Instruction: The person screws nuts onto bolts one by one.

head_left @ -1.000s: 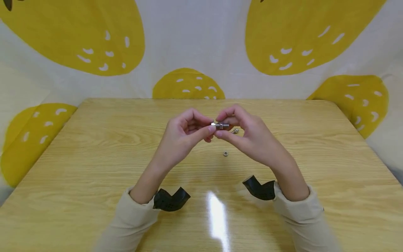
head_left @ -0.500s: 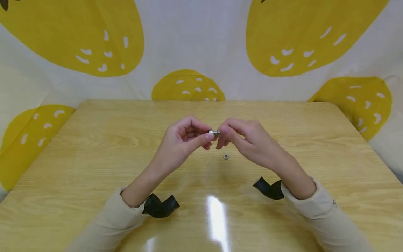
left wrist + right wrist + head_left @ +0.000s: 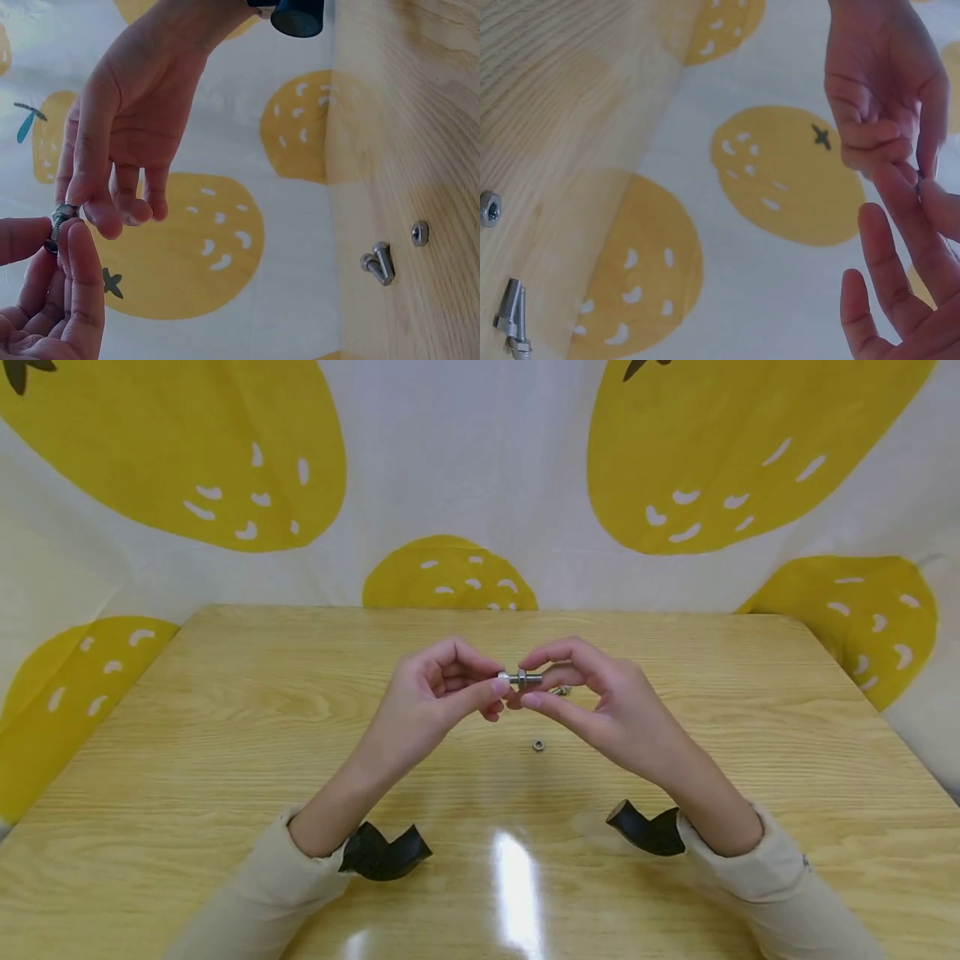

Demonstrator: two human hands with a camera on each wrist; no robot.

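Note:
My left hand [image 3: 431, 702] pinches the head of a silver hex bolt [image 3: 535, 679] between thumb and forefinger, holding it level above the wooden table. A hex nut [image 3: 522, 677] sits partway along the threaded shank, whose free end points right. Thumb and forefinger of my right hand [image 3: 611, 697] are curled around this nut, with the fingertips right at its sides. In the left wrist view the bolt [image 3: 55, 225] shows between both hands' fingers. Fingers mostly cover it in the right wrist view.
On the table [image 3: 225, 760] below the hands lies a loose nut [image 3: 538, 746]. Two more bolts [image 3: 379, 262] lie together beyond it, partly behind the right hand in the head view. A white cloth [image 3: 465, 460] with yellow fruit print hangs behind the table.
The right hand's fingers turned down over the nut half a second ago, and now are raised and spread around it again. The left hand keeps its pinch on the bolt, slightly lower in view than at first.

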